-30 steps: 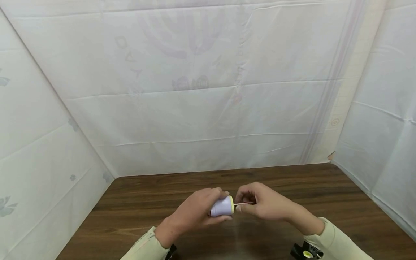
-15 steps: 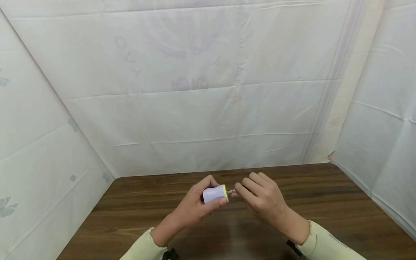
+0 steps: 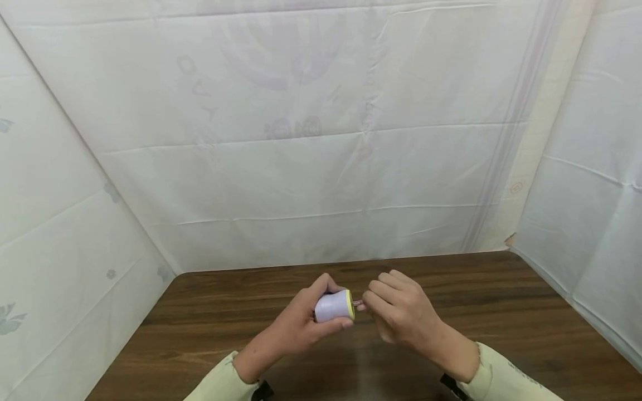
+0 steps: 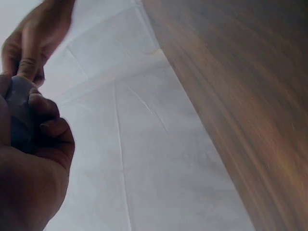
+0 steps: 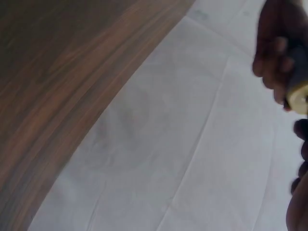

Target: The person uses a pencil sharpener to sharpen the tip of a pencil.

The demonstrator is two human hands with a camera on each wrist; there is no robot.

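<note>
My left hand (image 3: 296,322) grips a lavender, barrel-shaped pencil sharpener (image 3: 332,307) with a yellow end, above the table. Its thumb lies along the near side and its fingers wrap the far side. From the yellow end, turned to the right, sticks out a short length of thin pinkish pencil (image 3: 357,303). Curled fingers of my right hand (image 3: 401,309) pinch the pencil and hide most of it. In the right wrist view the yellow end (image 5: 299,98) shows at the right edge. The left wrist view has the sharpener (image 4: 21,103) dark within my fingers.
A dark brown wooden table (image 3: 210,317) lies under both hands. White printed cloth (image 3: 321,184) hangs behind it and along both sides. Black straps (image 3: 453,384) show at the wrists below pale sleeves.
My right hand has rolled over, its knuckles now upward, and sits nearer the sharpener. Less of the pencil shows. My left hand has moved slightly left and turned, bringing its thumb onto the near side.
</note>
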